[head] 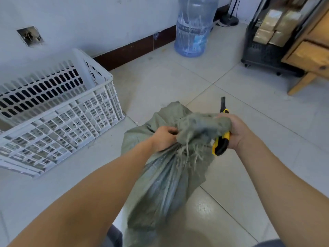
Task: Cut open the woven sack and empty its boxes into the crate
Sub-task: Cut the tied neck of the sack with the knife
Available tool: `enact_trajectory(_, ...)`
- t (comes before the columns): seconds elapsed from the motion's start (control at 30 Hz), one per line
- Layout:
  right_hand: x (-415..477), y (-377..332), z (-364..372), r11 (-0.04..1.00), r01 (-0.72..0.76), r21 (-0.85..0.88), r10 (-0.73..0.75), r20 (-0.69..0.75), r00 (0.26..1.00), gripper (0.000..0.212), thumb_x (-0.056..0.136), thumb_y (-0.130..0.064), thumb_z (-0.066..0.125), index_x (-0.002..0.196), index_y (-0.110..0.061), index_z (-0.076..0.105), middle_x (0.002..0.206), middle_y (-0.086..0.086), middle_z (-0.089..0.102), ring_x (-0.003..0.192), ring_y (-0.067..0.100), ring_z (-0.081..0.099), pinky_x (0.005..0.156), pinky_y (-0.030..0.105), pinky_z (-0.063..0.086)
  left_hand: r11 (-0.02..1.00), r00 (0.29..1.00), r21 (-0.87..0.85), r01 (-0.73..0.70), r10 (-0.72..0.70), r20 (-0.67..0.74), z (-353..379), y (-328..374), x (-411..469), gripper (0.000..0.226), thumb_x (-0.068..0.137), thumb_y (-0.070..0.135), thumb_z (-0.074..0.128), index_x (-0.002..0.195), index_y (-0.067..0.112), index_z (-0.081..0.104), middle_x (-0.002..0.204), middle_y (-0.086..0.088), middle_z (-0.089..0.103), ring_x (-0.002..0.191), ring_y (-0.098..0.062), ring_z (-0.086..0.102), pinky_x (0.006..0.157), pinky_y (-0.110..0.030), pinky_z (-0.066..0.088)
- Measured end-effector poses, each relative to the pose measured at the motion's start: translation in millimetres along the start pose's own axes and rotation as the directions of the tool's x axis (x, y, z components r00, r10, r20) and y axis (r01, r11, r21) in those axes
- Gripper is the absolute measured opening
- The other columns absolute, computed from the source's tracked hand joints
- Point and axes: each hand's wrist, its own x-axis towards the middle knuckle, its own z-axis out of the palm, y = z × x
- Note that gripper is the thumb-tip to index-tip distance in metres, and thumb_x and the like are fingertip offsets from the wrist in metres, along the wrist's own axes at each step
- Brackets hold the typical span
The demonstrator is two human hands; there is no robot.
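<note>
Pale floor tiles (178,77) run up to a white wall with a dark skirting board. At the far left a white slatted crate (74,120) stands on the floor against that wall, open top up, apart from the sack. Further right, the left hand (164,138) has its fingers curled into the gathered neck of the grey-green woven sack (165,179), clamped on the cloth. The sack hangs, blurred, from the 2 hands down toward the floor between the person's forearms, with frayed threads trailing from its bunched top; what it holds cannot be seen. Behind it, by the wall, stands a large blue water bottle (195,27). The right hand (235,131) grips the other side of the bunched top. The same fist holds a yellow and black utility knife (220,144), whose dark tip sticks out beyond the fingers, pointing away from the person. At the far right a black wheeled cart (261,52) carries tan packages (272,27), just beside a wooden cabinet (309,56).
</note>
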Motion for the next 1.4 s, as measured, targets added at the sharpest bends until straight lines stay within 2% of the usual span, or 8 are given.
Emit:
enact_trajectory(0.13, 12.1, -4.0, 9.2, 0.95, 0.125, 0.287, -0.103, -0.091, 0.991, 0.03, 0.091, -0.038, 0.059, 0.094, -0.01, 0.046, 0.106, 0.012, 0.06, 0.052, 0.021, 0.061, 0.04, 0.018, 0.042, 0.984, 0.984, -0.011, 0.181, -0.181, 0.003, 2.8, 3.0, -11.0, 0.02, 0.089, 0.033, 0.057, 0.087, 0.014, 0.065, 0.085, 0.002, 0.062, 0.076, -0.013, 0.056, 0.073, -0.021, 0.043)
enact_trajectory(0.23, 10.5, -2.9, 26.3, 0.99, 0.143, 0.021, -0.14, -0.108, 0.984, 0.023, 0.094, -0.027, 0.057, 0.083, -0.009, 0.046, 0.112, 0.019, 0.061, 0.091, 0.029, 0.068, 0.032, 0.015, 0.037, 0.974, 0.974, -0.003, 0.226, -0.226, -0.03, 4.6, -3.1, -15.3, 0.037, 0.089, 0.043, 0.053, 0.101, 0.01, 0.063, 0.098, -0.003, 0.061, 0.087, -0.02, 0.055, 0.08, -0.027, 0.04)
enact_trajectory(0.37, 5.5, 5.3, 37.0, 0.864, 0.224, -0.452, -0.295, -0.092, 0.951, 0.013, 0.089, -0.021, 0.064, 0.081, -0.014, 0.056, 0.077, 0.005, 0.064, 0.053, 0.011, 0.06, 0.04, 0.017, 0.035, 0.952, 0.95, -0.149, 0.267, -0.286, -0.125, -1.3, -5.3, -17.0, 0.034, 0.093, 0.034, 0.053, 0.111, 0.007, 0.061, 0.108, -0.007, 0.061, 0.092, -0.019, 0.053, 0.08, -0.025, 0.039)
enact_trajectory(0.53, 2.9, 24.5, 44.2, 0.542, 0.213, -0.813, -0.249, 0.086, 0.965, 0.031, 0.07, -0.028, 0.082, 0.081, -0.013, 0.057, 0.073, 0.003, 0.06, 0.063, 0.015, 0.057, 0.067, 0.03, 0.043, 0.931, 0.917, -0.241, 0.275, -0.329, -0.226, -15.3, 1.0, -14.4, 0.025, 0.091, 0.023, 0.055, 0.068, 0.011, 0.055, 0.08, -0.005, 0.06, 0.075, -0.016, 0.052, 0.052, -0.017, 0.041)
enact_trajectory(0.67, 14.9, 37.5, 38.8, 0.417, 0.13, -0.9, -0.313, -0.008, 0.95, 0.032, 0.059, -0.026, 0.079, 0.08, -0.01, 0.061, 0.069, 0.003, 0.059, 0.064, 0.022, 0.055, 0.065, 0.032, 0.043, 0.881, 0.939, -0.424, 0.208, -0.301, -0.164, -18.6, 7.7, -18.0, 0.007, 0.08, 0.016, 0.069, 0.076, 0.013, 0.065, 0.079, -0.005, 0.068, 0.073, -0.021, 0.063, 0.069, -0.028, 0.054)
enact_trajectory(0.83, 24.2, 32.0, 35.9, 0.806, -0.004, -0.592, -0.096, -0.136, 0.986, 0.009, 0.074, -0.016, 0.064, 0.075, -0.011, 0.057, 0.073, 0.01, 0.05, 0.058, 0.022, 0.048, 0.061, 0.029, 0.042, 0.953, 0.989, -0.295, 0.072, -0.106, -0.101, -27.4, 9.5, -23.5, 0.013, 0.082, 0.004, 0.064, 0.086, 0.016, 0.063, 0.075, -0.004, 0.061, 0.068, -0.015, 0.054, 0.065, -0.023, 0.044)
enact_trajectory(1.0, 26.0, 29.1, 46.2, 0.82, 0.032, -0.572, -0.082, -0.061, 0.995, 0.043, 0.075, -0.036, 0.077, 0.107, -0.009, 0.068, 0.1, 0.006, 0.069, 0.077, 0.024, 0.066, 0.071, 0.038, 0.058, 0.958, 0.998, -0.285, -0.036, 0.02, -0.059, -26.4, 8.5, -27.7, 0.029, 0.08, -0.002, 0.065, 0.105, 0.012, 0.064, 0.068, -0.004, 0.054, 0.06, -0.015, 0.05, 0.064, -0.027, 0.041)
enact_trajectory(1.4, 35.5, 24.8, 38.9, 0.988, -0.078, -0.13, 0.071, -0.058, 0.996, 0.032, 0.096, -0.015, 0.034, 0.091, -0.001, 0.063, 0.069, 0.017, 0.072, 0.056, 0.028, 0.071, 0.057, 0.038, 0.058, 0.951, 0.987, -0.264, -0.16, 0.152, -0.05, -37.6, 11.6, -33.0, 0.036, 0.088, -0.004, 0.054, 0.106, 0.025, 0.063, 0.084, -0.013, 0.052, 0.065, -0.018, 0.045, 0.058, -0.022, 0.039)
